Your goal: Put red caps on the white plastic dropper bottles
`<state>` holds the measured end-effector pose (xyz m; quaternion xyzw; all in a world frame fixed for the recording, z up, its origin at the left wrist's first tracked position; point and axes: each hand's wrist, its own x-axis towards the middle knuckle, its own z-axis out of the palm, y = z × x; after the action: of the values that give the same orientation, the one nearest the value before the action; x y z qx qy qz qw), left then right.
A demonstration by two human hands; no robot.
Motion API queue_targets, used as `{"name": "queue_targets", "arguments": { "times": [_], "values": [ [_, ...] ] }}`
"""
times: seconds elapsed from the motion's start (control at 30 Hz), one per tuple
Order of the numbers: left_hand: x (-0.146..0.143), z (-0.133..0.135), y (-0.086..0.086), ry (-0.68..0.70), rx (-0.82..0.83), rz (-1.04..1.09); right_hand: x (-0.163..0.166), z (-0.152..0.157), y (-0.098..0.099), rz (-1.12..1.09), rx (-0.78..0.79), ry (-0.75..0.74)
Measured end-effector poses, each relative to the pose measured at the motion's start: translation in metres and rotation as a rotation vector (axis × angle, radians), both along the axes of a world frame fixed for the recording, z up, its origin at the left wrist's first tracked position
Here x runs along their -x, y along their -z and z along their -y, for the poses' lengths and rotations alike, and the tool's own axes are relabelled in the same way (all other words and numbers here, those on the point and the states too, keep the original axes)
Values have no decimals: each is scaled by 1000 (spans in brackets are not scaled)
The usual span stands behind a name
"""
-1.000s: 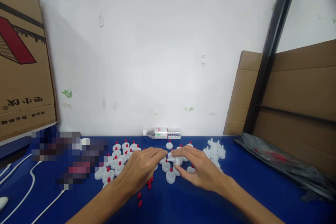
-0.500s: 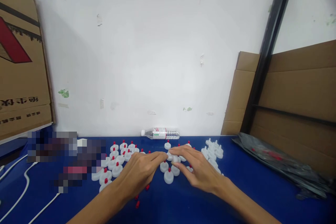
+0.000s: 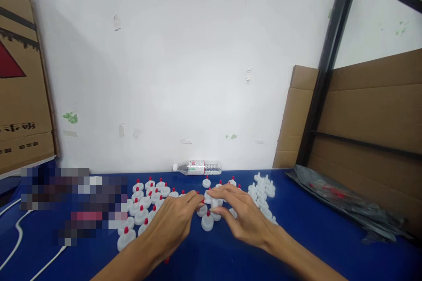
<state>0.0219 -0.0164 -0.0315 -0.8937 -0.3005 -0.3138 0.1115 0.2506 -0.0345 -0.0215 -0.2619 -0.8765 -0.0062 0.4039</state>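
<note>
Two hands: left hand (image 3: 173,224) and right hand (image 3: 245,219) are meeting over the blue worktop (image 3: 316,237).
Change: both are sitting slightly nearer than a second ago, fingertips closing together.
Left fingers: pinching a small red plug (image 3: 201,201).
Right fingers: gripping a white cap (image 3: 214,202), at 12 o'clock from the wrists.
Surroundings: capped pieces (image 3: 145,199) at 10 o'clock; a water bottle (image 3: 197,167) lying beyond.

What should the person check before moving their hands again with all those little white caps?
1. Left hand at the white caps with red tips: ok.
2. Right hand fingertips on a white piece: ok.
3. What the left fingers pinch: cannot tell.
4. Plain white caps piled apart on the right: ok.
5. Water bottle lying by the wall, away from the hands: ok.
6. Loose red piece near the left wrist: not ok.
</note>
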Motion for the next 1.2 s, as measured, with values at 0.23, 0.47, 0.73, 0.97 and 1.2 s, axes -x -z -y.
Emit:
{"name": "queue_targets", "arguments": {
  "times": [0.23, 0.47, 0.73, 0.97, 1.2],
  "values": [
    [-3, 9, -3, 79, 194, 111, 4, 4, 1, -18, -6, -37],
    [1, 10, -16, 97, 13, 25, 5, 8, -7, 148, -183, -39],
    [19, -3, -30, -62, -67, -293, -21, -7, -20, 49, -243, 138],
    [25, 2, -40, -178, 265, -331, -48, -33, -21, -118, -76, 503],
    [29, 1, -36, -164, 342, -284, -66, -51, -9, 29, 111, 706]
  ]
}}
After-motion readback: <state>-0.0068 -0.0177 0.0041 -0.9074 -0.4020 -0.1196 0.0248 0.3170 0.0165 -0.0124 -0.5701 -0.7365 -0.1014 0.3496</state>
